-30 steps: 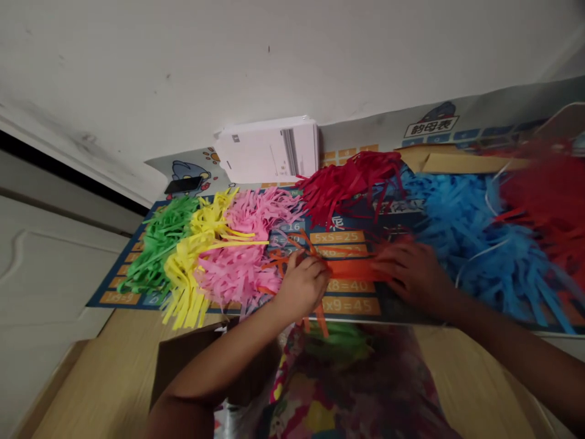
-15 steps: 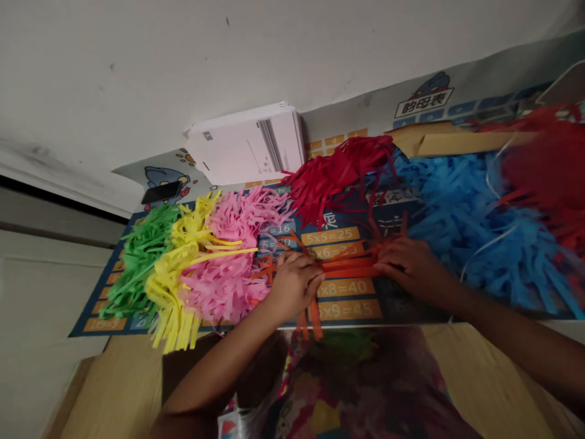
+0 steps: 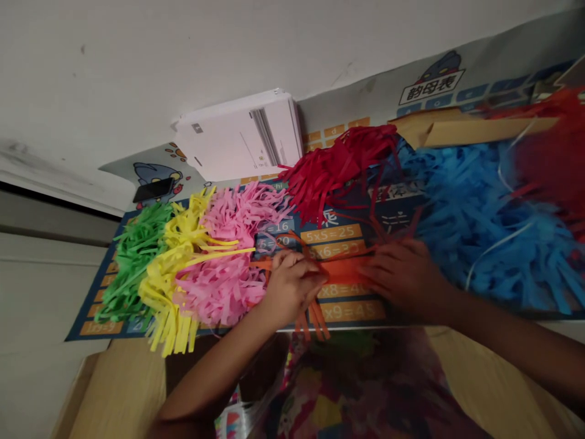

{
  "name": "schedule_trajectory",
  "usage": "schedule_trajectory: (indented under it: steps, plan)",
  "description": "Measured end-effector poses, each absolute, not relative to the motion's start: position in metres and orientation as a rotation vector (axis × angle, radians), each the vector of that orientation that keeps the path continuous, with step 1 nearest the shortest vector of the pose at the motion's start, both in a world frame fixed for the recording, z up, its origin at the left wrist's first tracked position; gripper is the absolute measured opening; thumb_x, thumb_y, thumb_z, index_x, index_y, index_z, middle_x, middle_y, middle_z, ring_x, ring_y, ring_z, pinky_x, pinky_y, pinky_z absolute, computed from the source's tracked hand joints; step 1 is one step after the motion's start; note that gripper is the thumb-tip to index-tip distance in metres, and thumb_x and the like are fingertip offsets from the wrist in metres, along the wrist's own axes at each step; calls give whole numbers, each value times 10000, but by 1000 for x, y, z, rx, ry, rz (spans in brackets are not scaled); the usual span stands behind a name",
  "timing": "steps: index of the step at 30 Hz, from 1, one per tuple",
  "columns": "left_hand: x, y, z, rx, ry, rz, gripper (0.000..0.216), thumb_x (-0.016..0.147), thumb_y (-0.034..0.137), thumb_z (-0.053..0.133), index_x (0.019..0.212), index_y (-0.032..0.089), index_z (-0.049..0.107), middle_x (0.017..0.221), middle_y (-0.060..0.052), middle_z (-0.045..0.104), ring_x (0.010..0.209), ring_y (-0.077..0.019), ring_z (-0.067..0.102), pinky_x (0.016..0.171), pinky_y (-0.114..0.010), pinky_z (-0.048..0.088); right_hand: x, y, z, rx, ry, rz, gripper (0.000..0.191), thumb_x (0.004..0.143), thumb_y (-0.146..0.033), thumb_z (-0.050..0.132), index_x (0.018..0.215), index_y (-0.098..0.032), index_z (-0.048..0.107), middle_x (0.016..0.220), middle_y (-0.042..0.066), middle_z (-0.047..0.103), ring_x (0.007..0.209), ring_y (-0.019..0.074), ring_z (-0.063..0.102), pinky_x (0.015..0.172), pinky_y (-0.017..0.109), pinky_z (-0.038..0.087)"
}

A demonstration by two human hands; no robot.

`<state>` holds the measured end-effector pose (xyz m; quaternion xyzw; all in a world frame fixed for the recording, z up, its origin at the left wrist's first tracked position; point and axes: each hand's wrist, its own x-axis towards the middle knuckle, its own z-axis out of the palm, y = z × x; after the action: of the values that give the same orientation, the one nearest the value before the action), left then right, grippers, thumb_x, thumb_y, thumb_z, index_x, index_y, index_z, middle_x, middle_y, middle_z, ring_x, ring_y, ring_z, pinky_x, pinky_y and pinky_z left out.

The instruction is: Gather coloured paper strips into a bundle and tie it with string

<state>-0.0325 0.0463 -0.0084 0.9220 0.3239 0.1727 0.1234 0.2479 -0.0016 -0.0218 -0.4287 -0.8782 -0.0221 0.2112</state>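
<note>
A piece of orange fringed tissue paper [image 3: 343, 270] stretches between my two hands, its cut strips hanging out past the fingers and over the table's front edge. My left hand [image 3: 291, 285] is closed around its left end, thumb against fingers. At the other end, my right hand [image 3: 406, 277] grips the paper with bent fingers, somewhat blurred. Close to my left hand lies a pink fringed tassel [image 3: 222, 289]. Blue fringed paper [image 3: 498, 231] is heaped beside my right hand, and a dark red fringed tassel [image 3: 338, 167] lies beyond both hands.
Yellow [image 3: 176, 274] and green fringed tassels [image 3: 137, 262] lie at the left. A white box [image 3: 237, 137] leans on the wall near a black phone [image 3: 154, 190]. At right are a brown paper piece [image 3: 484, 131], more red fringe [image 3: 553, 158] and white string [image 3: 496, 247]. A printed mat [image 3: 350, 311] covers the table.
My right hand has shifted its hold, its fingers now lying further over the orange paper. The band between my hands looks broader and flatter. My left hand keeps its grip.
</note>
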Motion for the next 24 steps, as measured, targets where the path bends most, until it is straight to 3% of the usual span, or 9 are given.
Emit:
schedule_trajectory:
  steps: [2, 5, 9, 16, 24]
  plan:
    - [-36, 45, -11, 2757, 892, 517, 174, 978, 301, 595, 1020, 325, 762, 1010, 12, 775, 1010, -191, 589, 1012, -427, 328, 249, -5, -27, -1093, -2477, -65, 263, 1002, -189, 478, 922, -237, 724, 954, 21, 746, 959, 212, 608, 868, 399, 319]
    - [-37, 42, -13, 2798, 875, 460, 207, 1004, 272, 556, 1038, 328, 752, 1040, 30, 781, 1042, -176, 599, 1075, -428, 286, 253, -9, -34, -1042, -2468, -77, 342, 1013, -127, 407, 957, -231, 728, 1012, 24, 754, 969, 192, 612, 838, 381, 325]
    - [-34, 42, -12, 2768, 848, 404, 194, 994, 291, 564, 1085, 275, 734, 1073, -7, 773, 1078, -188, 604, 1099, -447, 268, 258, -10, -37, -1147, -2398, 14, 300, 1013, -171, 471, 944, -263, 747, 952, 2, 761, 913, 185, 615, 810, 384, 308]
    - [-24, 48, -12, 2533, 1055, 393, 235, 985, 323, 560, 881, 203, 734, 870, -40, 730, 914, -211, 594, 905, -402, 362, 260, -7, -38, -1372, -2218, 236, 303, 1001, -381, 548, 830, -288, 780, 901, 21, 749, 934, 223, 597, 836, 411, 304]
    - [-11, 54, -10, 2466, 1265, 227, 307, 927, 303, 584, 652, 181, 646, 732, -36, 650, 812, -210, 563, 773, -386, 309, 252, 3, -44, -1687, -2135, 272, 319, 930, -391, 625, 668, -231, 711, 804, 24, 716, 848, 238, 577, 732, 370, 283]
